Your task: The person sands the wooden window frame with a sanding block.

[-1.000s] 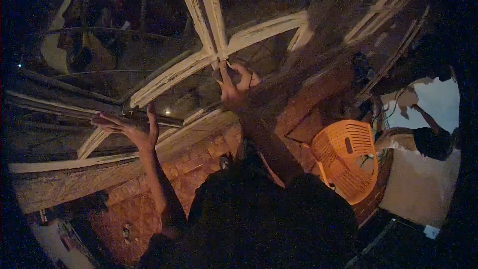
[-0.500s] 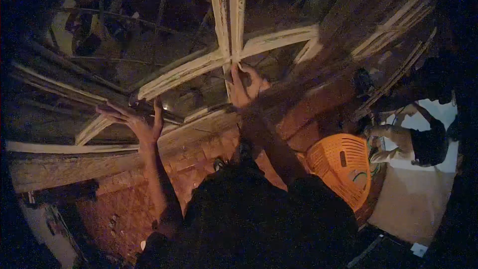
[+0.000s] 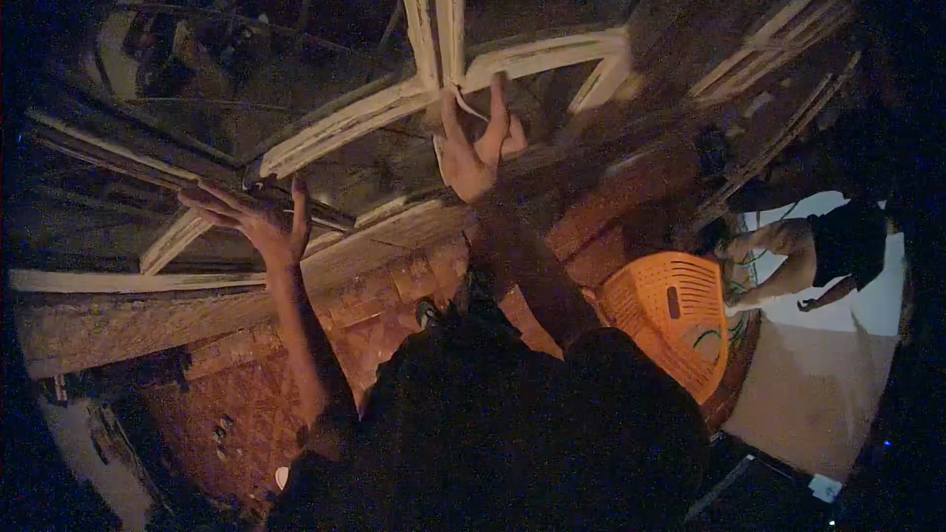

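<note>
A pale wooden frame [image 3: 345,128] with a curved bar and paired upright bars [image 3: 431,20] stretches across the upper middle. My left hand [image 3: 258,222] lies against its lower left part, fingers spread and thumb apart, holding nothing. Just below the joint of the curved bar and the uprights is my right hand [image 3: 476,143], thumb and fingers apart. A thin pale strip [image 3: 471,108] runs from the joint to its fingers; whether the hand grips it is hard to tell in the dim light.
An orange plastic basket [image 3: 655,310] with a green cord inside stands at the lower right. Beyond it is another person [image 3: 828,251] in dark clothes. A wooden ledge [image 3: 128,325] runs below the frame, above a reddish tiled floor [image 3: 256,404].
The fingers of my right hand have spread further apart near the joint. The frame and basket sit slightly higher and further left in view. The other person's arm has lowered.
</note>
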`<state>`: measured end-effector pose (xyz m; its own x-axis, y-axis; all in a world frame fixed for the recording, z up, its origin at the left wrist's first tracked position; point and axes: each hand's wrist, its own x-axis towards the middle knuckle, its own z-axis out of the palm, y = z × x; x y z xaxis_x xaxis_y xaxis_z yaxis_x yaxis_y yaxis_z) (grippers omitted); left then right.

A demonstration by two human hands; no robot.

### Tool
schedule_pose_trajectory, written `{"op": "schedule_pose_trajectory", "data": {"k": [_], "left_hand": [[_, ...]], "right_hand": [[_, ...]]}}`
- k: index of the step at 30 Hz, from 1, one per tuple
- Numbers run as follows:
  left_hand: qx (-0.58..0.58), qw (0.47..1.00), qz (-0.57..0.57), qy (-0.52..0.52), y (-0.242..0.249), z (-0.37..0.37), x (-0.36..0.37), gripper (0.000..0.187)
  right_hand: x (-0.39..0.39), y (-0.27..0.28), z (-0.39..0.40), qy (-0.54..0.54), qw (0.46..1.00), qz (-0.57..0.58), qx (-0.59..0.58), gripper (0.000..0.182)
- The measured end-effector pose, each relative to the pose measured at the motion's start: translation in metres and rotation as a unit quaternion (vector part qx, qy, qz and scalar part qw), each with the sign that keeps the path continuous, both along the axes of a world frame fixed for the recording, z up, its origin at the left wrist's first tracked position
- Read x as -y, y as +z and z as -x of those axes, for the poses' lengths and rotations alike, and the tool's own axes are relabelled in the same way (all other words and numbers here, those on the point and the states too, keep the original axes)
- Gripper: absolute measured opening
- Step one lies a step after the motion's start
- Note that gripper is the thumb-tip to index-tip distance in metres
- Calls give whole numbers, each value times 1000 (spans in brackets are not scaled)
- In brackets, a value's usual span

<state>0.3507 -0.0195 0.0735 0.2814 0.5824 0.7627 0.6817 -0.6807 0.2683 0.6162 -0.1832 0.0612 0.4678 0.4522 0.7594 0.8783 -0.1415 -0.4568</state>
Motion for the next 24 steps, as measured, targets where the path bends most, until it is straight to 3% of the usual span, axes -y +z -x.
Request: {"op": "schedule_pose_trajectory", "data": {"k": [1, 3, 4, 6, 8, 9, 11, 13, 16, 20, 22, 24], "left_hand": [[-21, 1000, 20, 9, -3, 4, -4, 72], [-75, 997, 20, 25, 12, 1, 4, 106], [-93, 995, 21, 32, 13, 2, 6, 119], [-50, 997, 53, -15, 8, 1, 1, 119], [-42, 998, 54, -11, 16, -5, 6, 119], [-47, 998, 52, -2, 17, -5, 9, 119], [-75, 997, 10, 14, 19, -6, 11, 119], [-96, 995, -36, 19, 22, -7, 9, 120], [-76, 996, 21, 29, 30, -9, 13, 120], [-44, 999, 7, -4, 33, -11, 13, 119], [-61, 998, 16, 1, 29, -11, 15, 118], [14, 999, 3, -35, 28, -14, 14, 116]], "right_hand": [[-8, -12, 1, -11, 998, -60, 18, 62], [-25, -34, 5, -37, 982, -178, 59, 62], [-20, -46, 8, -37, 986, -165, 14, 62], [-8, -32, 12, -36, 988, -150, -31, 63], [10, -1, 13, -105, 986, -7, 130, 67], [14, 10, 13, -105, 986, -1, 126, 67], [12, 24, 5, -34, 994, 34, 98, 70], [4, 13, 0, -47, 989, 40, 131, 61], [-11, -45, -1, -31, 988, -78, 127, 43], [-6, -44, 6, -108, 980, -129, 103, 35], [17, 28, 15, -61, 992, -23, 105, 36], [12, 26, 9, -60, 992, 1, 110, 38]]}}
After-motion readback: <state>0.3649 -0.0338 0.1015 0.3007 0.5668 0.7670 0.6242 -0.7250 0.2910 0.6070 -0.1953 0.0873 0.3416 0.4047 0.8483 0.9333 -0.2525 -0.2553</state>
